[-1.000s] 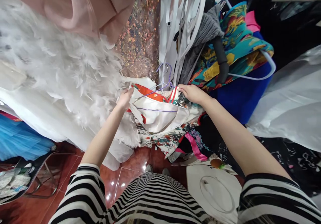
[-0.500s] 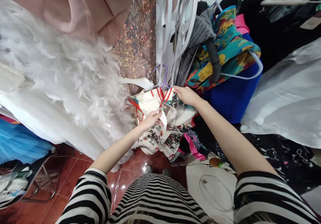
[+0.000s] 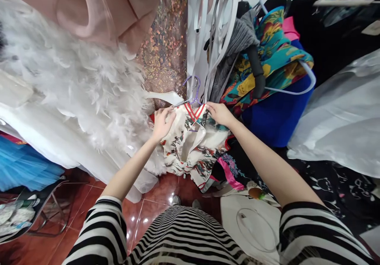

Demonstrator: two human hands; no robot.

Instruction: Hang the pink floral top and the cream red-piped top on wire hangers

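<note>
A white printed dress (image 3: 197,144) with a red-striped crossed collar hangs in front of me on a purple hanger (image 3: 195,95). My right hand (image 3: 220,114) pinches its right shoulder by the collar, thumb and fingers closed on the cloth. On the opposite shoulder, my left hand (image 3: 163,123) is curled over the fabric, its fingertips partly hidden against the cloth. A loose white flap of the dress hangs at the middle of its chest. Just behind the left hand, the end of a white hanger (image 3: 166,97) sticks out.
White feathered clothing (image 3: 97,87) crowds the left. White looped straps or hangers (image 3: 222,27) hang above. A teal floral garment (image 3: 271,55) and a blue one (image 3: 273,118) hang at right. A white stool-like surface (image 3: 249,229) and a folding chair (image 3: 49,205) stand low on the red tiled floor.
My left hand has let go of the white flap at the chest and moved up and left to the dress's left shoulder. The collar now lies crossed and flatter. My right hand stays put.
</note>
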